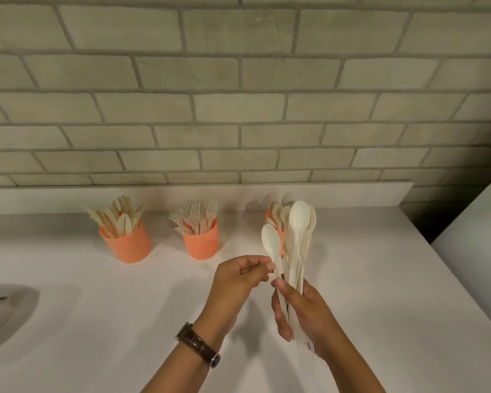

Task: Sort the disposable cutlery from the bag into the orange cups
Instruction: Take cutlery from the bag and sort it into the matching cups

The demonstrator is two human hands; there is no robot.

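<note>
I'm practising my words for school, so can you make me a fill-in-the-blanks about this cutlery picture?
The left cup holds ___.
The middle cup holds ___.
The left hand pinches one ___.
The watch is on the ___ wrist.
Missing words: knives, forks, spoon, left.

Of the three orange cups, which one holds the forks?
The middle cup: tines stick out of it. The left cup holds knives, and the right cup, partly hidden behind the held spoons, holds spoons.
</note>
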